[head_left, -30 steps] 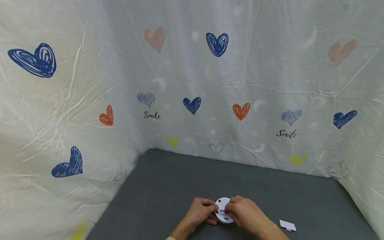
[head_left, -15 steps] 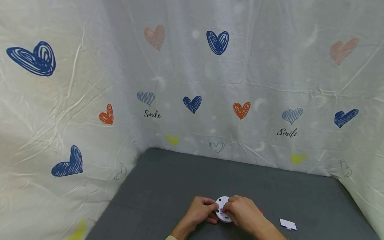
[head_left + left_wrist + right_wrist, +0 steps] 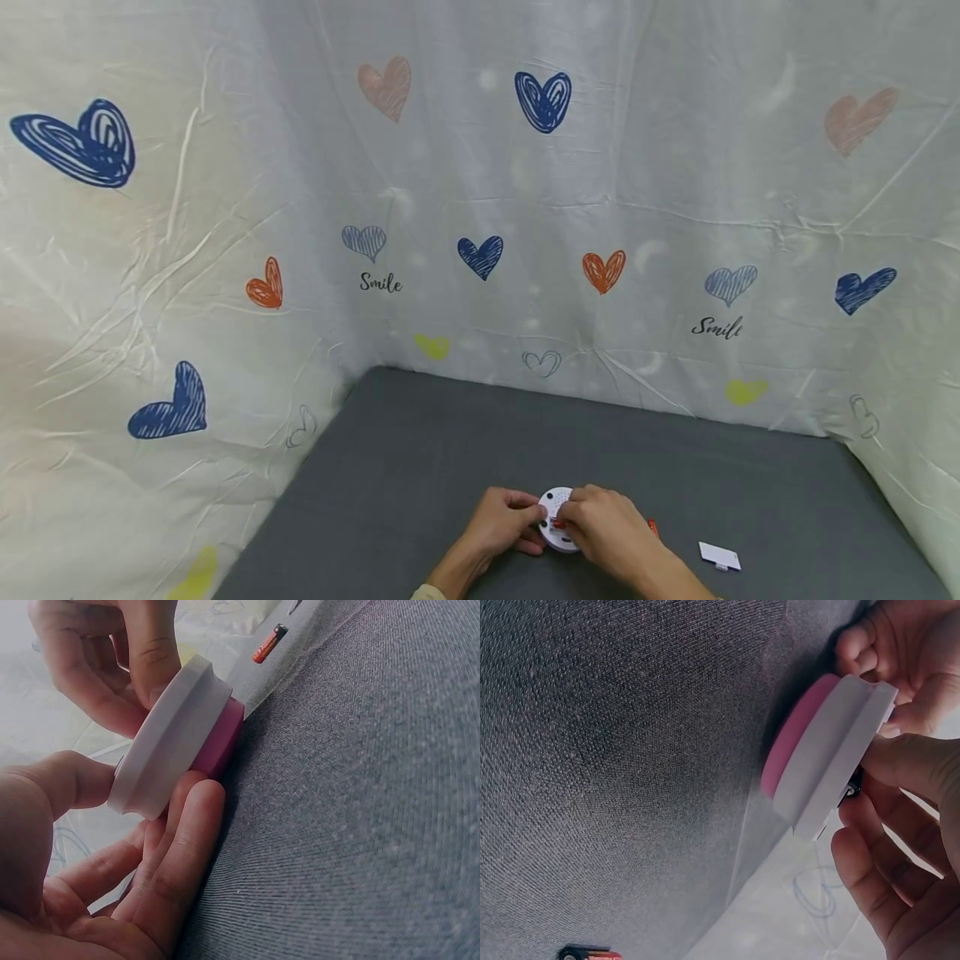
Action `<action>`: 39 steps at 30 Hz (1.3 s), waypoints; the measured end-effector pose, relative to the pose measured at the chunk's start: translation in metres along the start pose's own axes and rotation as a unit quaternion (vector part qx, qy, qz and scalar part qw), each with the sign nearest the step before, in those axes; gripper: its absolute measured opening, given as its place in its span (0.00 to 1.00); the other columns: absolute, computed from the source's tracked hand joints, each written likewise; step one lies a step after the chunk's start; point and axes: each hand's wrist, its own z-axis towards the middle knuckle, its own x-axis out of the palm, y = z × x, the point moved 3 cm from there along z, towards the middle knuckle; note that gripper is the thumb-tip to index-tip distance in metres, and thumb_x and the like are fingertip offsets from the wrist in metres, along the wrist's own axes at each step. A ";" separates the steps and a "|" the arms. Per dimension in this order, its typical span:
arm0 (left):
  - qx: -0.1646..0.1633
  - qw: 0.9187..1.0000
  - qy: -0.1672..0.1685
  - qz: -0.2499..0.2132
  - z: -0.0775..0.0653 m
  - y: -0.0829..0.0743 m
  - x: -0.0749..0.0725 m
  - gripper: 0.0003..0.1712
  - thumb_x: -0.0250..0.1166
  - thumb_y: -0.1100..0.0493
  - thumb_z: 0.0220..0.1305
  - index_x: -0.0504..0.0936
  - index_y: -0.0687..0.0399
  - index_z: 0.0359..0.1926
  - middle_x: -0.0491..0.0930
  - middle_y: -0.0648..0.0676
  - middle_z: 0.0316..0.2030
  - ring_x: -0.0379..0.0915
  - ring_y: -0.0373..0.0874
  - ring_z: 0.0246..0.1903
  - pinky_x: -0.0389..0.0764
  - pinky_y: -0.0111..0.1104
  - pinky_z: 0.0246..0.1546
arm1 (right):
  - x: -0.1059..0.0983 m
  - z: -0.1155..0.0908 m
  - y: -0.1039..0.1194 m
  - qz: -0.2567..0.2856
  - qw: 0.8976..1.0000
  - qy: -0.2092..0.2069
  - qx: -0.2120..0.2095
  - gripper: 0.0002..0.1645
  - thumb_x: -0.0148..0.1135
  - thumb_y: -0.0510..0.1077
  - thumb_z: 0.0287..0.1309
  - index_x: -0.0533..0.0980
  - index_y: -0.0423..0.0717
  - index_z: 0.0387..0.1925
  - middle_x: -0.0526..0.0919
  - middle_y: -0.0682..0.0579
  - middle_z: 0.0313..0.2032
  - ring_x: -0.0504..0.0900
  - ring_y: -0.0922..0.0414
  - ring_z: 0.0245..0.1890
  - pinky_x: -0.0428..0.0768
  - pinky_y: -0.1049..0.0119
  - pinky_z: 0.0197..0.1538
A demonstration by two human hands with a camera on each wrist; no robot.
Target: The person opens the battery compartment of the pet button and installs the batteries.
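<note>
My left hand grips the rim of a round white device with small holes and black dots on its upturned side. In the left wrist view its pink underside faces the dark cloth, with thumb on top and fingers below. My right hand bends over the device's recessed compartment and pinches a small battery there. Red of this battery shows in the head view. Its dark end appears between thumb and fingers in the right wrist view; the rest is hidden by the fingers.
A loose orange-and-black battery lies on the cloth just beyond my right hand. Farther right is a small white cover with a tab. A grey cloth spreads beneath, bounded by white curtains printed with hearts.
My right hand has shifted slightly left over the compartment. The loose battery, hidden one second ago, now shows beside the right wrist. The left hand keeps its hold on the device.
</note>
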 end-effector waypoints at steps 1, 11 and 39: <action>0.000 1.000 0.000 0.000 0.000 0.000 0.000 0.15 0.71 0.65 0.71 0.87 0.72 0.53 0.91 0.59 0.35 0.89 0.44 0.25 0.95 0.36 0.28 | 0.000 0.000 0.000 0.004 1.000 0.001 0.002 0.08 0.80 0.38 0.57 0.89 0.55 0.33 0.85 0.64 0.31 0.81 0.65 0.33 0.80 0.71 0.28; 0.000 1.000 0.001 -0.005 -0.001 0.000 0.000 0.15 0.71 0.66 0.71 0.87 0.72 0.54 0.90 0.59 0.35 0.88 0.44 0.26 0.95 0.36 0.29 | -0.011 -0.007 -0.011 0.050 0.999 -0.006 0.018 0.07 0.81 0.37 0.58 0.89 0.52 0.35 0.85 0.63 0.32 0.81 0.68 0.33 0.83 0.70 0.32; 0.002 1.000 -0.002 0.003 0.002 0.002 0.000 0.15 0.70 0.66 0.70 0.87 0.74 0.53 0.90 0.57 0.33 0.88 0.45 0.26 0.96 0.39 0.29 | 0.006 -0.032 -0.047 0.446 0.827 0.094 0.329 0.22 0.75 0.40 0.67 0.82 0.25 0.54 0.92 0.48 0.32 0.91 0.55 0.25 0.94 0.59 0.31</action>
